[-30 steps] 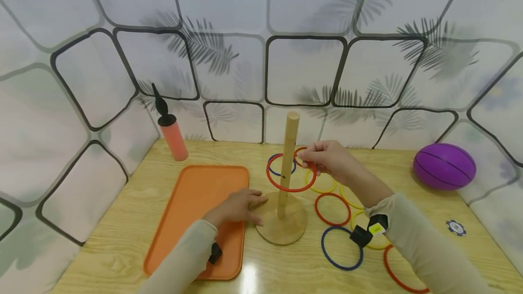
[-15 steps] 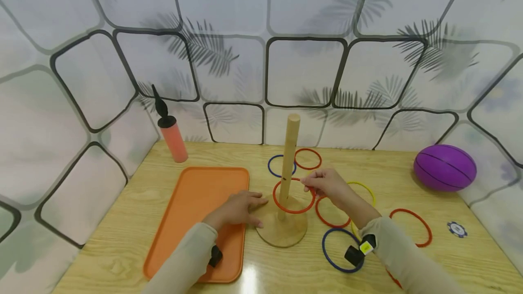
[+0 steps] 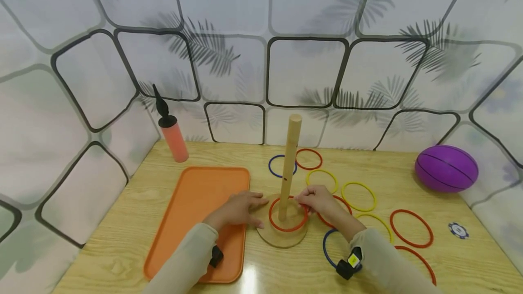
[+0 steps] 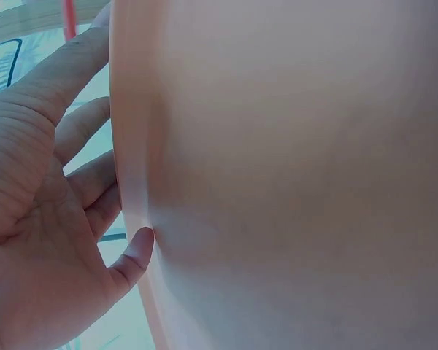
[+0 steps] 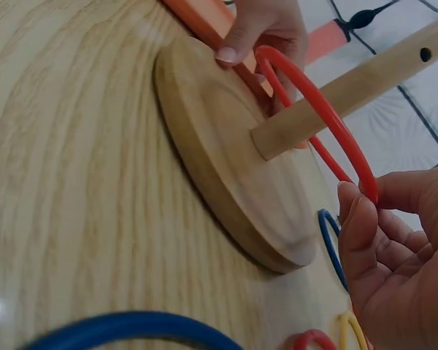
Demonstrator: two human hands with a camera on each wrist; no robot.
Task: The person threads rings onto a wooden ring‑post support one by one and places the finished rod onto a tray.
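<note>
My right hand (image 3: pixel 323 201) pinches the edge of a red ring (image 3: pixel 288 230) between thumb and fingertips. The ring encircles the wooden post (image 3: pixel 292 149), tilted and just above the round base (image 3: pixel 278 243), as the right wrist view shows. On the other side, my left hand (image 3: pixel 237 208) rests with spread fingers at the base's left edge, its thumb on the rim. Beneath that hand lies the orange tray (image 3: pixel 196 239), which fills most of the left wrist view; there the fingers (image 4: pixel 80 131) look fairly straight.
Loose rings lie right of and behind the base, including a blue ring (image 3: pixel 269 167), a yellow ring (image 3: pixel 359 209) and a red ring (image 3: pixel 402 210). A purple ball (image 3: pixel 446 168), a poker chip (image 3: pixel 458 230) and a pink hand pump (image 3: pixel 175 142) stand farther out.
My right hand has moved down along the post, lowering the red ring from about mid-post to just above the base. My left hand has kept its place.
</note>
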